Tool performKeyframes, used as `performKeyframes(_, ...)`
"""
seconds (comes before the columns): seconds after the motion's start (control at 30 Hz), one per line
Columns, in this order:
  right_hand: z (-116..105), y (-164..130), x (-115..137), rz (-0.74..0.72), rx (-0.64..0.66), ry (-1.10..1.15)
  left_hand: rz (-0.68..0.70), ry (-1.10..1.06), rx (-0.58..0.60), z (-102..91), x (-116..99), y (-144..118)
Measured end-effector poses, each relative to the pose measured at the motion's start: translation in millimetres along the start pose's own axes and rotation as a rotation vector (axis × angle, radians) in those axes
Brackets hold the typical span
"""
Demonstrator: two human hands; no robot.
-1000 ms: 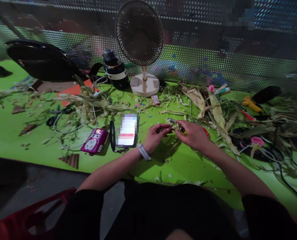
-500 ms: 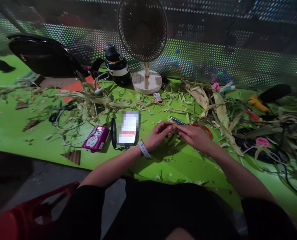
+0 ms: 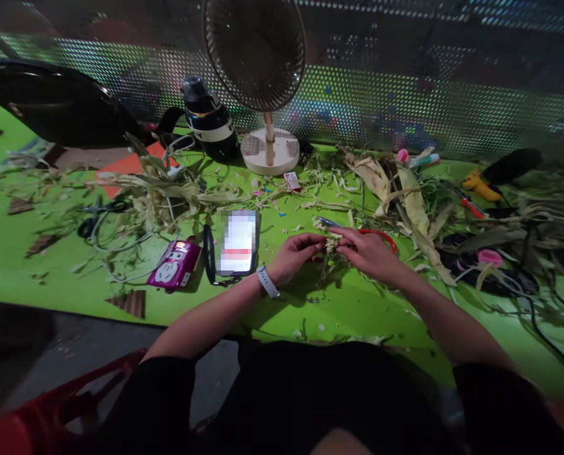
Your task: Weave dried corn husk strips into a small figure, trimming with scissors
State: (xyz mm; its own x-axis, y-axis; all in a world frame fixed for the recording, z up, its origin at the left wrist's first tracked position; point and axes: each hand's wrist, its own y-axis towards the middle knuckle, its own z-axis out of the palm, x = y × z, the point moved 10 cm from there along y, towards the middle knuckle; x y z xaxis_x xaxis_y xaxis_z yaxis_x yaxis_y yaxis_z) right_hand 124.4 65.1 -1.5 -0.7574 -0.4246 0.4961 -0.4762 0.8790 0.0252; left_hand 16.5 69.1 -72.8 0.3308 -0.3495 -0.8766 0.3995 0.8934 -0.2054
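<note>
My left hand (image 3: pixel 292 258), with a pale band on its wrist, pinches the left side of a small pale, yellowish clump of dried plant (image 3: pixel 332 245). From the other side, the closed fingers of my right hand (image 3: pixel 370 251) grip the same clump, with thin greenish strands hanging below it. The fingers cover part of it, so its exact kind is unclear. Just beyond my right hand lie scissors (image 3: pixel 380 234) with red handles, partly hidden. A lit phone (image 3: pixel 238 243) lies to the left of my left hand.
Dried corn husks (image 3: pixel 412 202) and plant scraps litter the green table (image 3: pixel 272 319). A purple power socket (image 3: pixel 174 265) sits left. Behind stand a fan (image 3: pixel 270 155) and dark bottle (image 3: pixel 210 123). At right lies a yellow glue gun (image 3: pixel 481 184) near black cables (image 3: pixel 535 325).
The view has shifted slightly, so the table things appear further left. My fingers have parted a little, and more of the pale clump shows between my hands.
</note>
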Motion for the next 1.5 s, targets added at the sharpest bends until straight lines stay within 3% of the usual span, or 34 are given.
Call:
performKeyframes(0.2, 4, 1, -1, 0.003, 0.050, 0.007, -0.026, 0.016, 0.016, 1.2, -2, -3)
performKeyframes(0.47, 12, 0, 4, -0.055, 0.137, -0.142, 0.027, 0.242, 0.006, 2.7, 2, 1)
performKeyframes(0.8, -2, -1, 12, -0.117, -0.044, -0.082, 0.079, 0.296, -0.053, 2.1, -7, -4)
performKeyframes(1.03, -4, -1, 20, -0.175, -0.065, 0.002, 0.164, 0.443, -0.045, 4.6, -14, -7)
performKeyframes(1.5, -10, 2, 13, -0.129, -0.106, 0.072, 0.070, 0.168, -0.073, -6.7, -8, -2)
